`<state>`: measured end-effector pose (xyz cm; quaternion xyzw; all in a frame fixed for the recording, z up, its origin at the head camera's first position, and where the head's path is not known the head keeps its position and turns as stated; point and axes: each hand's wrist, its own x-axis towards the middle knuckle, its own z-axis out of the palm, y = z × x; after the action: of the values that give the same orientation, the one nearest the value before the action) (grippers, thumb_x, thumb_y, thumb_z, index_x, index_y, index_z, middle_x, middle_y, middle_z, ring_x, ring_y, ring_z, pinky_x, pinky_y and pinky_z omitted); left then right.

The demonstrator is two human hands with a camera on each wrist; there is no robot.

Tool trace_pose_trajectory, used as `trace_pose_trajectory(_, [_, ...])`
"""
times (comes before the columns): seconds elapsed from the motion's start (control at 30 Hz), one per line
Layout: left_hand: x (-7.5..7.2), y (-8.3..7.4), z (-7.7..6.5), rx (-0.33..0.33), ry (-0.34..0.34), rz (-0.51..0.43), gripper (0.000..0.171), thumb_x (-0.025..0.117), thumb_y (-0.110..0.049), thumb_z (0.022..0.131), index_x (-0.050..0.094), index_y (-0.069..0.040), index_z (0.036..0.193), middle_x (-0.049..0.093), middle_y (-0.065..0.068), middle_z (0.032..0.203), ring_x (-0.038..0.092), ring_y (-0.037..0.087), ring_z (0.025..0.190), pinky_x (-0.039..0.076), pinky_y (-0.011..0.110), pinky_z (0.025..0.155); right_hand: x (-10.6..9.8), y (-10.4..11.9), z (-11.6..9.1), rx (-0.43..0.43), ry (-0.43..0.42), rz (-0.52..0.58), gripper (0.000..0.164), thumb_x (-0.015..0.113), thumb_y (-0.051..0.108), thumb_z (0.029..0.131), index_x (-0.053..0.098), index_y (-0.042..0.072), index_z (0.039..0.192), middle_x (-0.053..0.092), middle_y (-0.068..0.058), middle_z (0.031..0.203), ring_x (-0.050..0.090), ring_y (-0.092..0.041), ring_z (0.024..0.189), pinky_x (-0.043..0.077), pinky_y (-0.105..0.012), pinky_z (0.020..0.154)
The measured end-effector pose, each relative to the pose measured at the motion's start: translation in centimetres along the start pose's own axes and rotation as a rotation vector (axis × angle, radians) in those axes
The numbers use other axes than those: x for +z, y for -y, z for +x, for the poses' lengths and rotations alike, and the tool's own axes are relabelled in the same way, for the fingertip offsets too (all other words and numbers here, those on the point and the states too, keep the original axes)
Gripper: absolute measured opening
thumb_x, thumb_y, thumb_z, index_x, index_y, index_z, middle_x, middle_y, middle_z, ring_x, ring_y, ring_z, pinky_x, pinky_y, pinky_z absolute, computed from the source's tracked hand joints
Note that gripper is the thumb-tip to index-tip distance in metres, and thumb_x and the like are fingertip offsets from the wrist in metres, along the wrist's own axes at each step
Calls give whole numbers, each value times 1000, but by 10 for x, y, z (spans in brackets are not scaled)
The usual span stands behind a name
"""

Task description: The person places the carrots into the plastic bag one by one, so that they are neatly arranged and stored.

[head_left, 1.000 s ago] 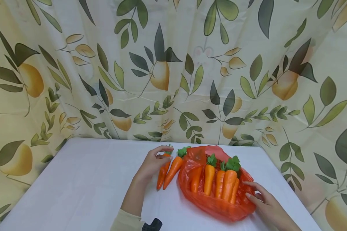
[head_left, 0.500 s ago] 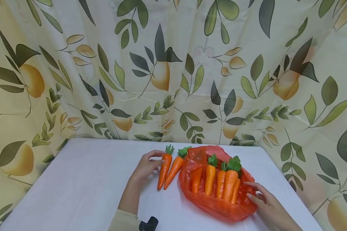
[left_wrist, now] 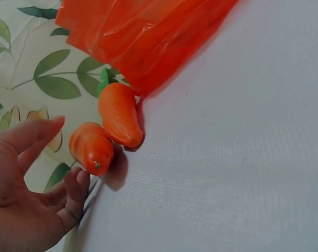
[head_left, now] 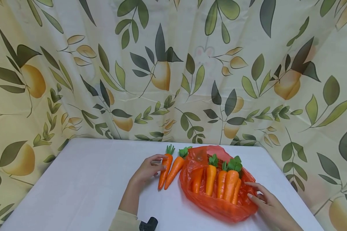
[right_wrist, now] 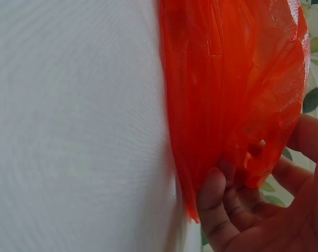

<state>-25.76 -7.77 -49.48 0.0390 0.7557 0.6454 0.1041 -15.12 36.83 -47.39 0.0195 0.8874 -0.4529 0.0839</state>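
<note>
Two orange carrots with green tops lie side by side on the white table: the left carrot (head_left: 165, 173) and the right carrot (head_left: 174, 170). My left hand (head_left: 147, 168) is beside the left carrot, its fingertips over the upper part. In the left wrist view, a gap shows between the palm and that carrot (left_wrist: 92, 149), with the fingers spread loosely around it. To the right sits a red plastic bag (head_left: 208, 207), its mouth wide, holding several carrots (head_left: 229, 186). My right hand (head_left: 267, 203) grips the bag's right edge, thumb outside and fingers behind the plastic (right_wrist: 227, 105).
A white cloth covers the table (head_left: 84, 186). Behind it hangs a curtain (head_left: 173, 73) printed with leaves and fruit. A dark band with a small device (head_left: 148, 224) sits on the left wrist, by a beige sleeve (head_left: 124, 221).
My left hand has moved from over the left carrot's top down and left to its side, uncovering the green stems. The right hand stays at the bag's edge.
</note>
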Motion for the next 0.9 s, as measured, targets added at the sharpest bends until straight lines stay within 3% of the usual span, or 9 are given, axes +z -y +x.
trace_pose_trajectory(0.23, [1,-1,-3,13,114,81,35,72,-13,96,72,-18,131,57,9,125,56,28,97,51,37,77,2,0,0,71,3,16,54,61,33,105,45,9,151,46,-18,144,53,-35,122,58,-38,89])
trace_pose_trajectory(0.37, [2,-3,-5,25,150,144,37,70,-12,97,72,-21,132,51,10,129,52,30,105,49,41,81,2,0,0,62,5,18,54,62,31,105,45,9,151,46,-18,143,54,-35,120,58,-37,89])
trace_pose_trajectory(0.63, [7,1,-4,14,102,225,39,78,-15,92,73,-25,130,45,12,131,48,32,111,51,42,83,2,-1,1,39,9,14,51,62,28,105,46,8,150,47,-19,141,54,-33,118,58,-36,88])
trace_pose_trajectory(0.9, [10,-1,-6,2,39,208,43,80,-9,88,72,-22,128,47,12,125,49,32,108,55,39,80,2,-2,1,50,9,22,53,62,31,105,46,9,151,46,-19,144,52,-37,123,58,-39,90])
